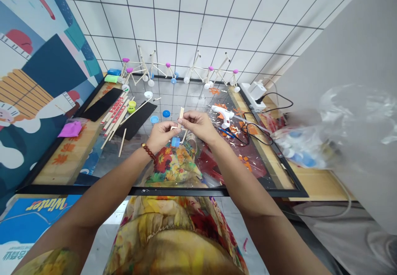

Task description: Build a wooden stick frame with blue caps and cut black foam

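Note:
Over the middle of the glass tabletop, my right hand [198, 125] pinches a short bundle of thin wooden sticks [181, 114] held upright. My left hand [161, 136], with a beaded bracelet at the wrist, is closed at the foot of the same sticks, thumb and finger together. A blue bottle cap [175, 142] shows just below my fingertips; whether it is joined to the sticks I cannot tell. Beyond my hands lie a dark blue cap [166, 113] and a light blue cap [154, 119].
To the right are a white hot glue gun [223, 115] with its cable, scraps, and a power strip [252, 95]. Several small stick-and-cap models [173, 70] line the back edge. Loose sticks [116, 113], black sheets [136, 122] and yellow-green caps [132, 106] lie left.

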Demonstrator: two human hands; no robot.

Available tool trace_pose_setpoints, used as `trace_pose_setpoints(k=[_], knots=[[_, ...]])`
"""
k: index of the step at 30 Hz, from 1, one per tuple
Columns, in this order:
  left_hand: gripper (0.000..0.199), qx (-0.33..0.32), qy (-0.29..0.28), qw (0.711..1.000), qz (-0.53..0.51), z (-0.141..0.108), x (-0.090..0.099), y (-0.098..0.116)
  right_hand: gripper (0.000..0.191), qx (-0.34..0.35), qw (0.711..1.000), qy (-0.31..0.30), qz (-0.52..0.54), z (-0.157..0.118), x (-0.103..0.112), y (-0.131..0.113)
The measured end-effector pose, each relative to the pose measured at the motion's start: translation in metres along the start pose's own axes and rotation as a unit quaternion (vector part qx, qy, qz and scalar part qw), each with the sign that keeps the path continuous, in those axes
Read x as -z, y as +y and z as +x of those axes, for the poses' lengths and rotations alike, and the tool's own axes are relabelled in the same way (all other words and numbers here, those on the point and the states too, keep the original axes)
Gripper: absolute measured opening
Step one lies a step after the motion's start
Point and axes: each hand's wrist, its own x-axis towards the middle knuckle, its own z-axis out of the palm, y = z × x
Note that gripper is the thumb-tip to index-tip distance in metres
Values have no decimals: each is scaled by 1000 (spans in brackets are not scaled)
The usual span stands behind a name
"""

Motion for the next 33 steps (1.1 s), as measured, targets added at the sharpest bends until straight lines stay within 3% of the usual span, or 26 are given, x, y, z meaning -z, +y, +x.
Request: trace_pose_setpoints(k=[8,13,18,22,24,28,33], knots=[[22,8,-2,1000,-10,1,1,-2,36,2,1000,-2,7,-1,-3,1],[41,40,-43,996,-60,1,-2,4,38,-6,1000,11,20,2,0,4],[44,54,-49,997,-34,0,-6,3,36,9,1000,11,5,2,2,7],[61,26,-26,999,-28,0,-7,1,34,3,1000,-8,8,1,3,5],[56,11,-22,1000,-10,1,-4,1,35,1,1000,-7,3,1,3,5],[26,-10,-23,999,48,2,1,4,39,5,1000,-6,1,1,1,4],[22,-21,2,998,52,1,3,6,38,-1,1000,-15,18,0,2,0]])
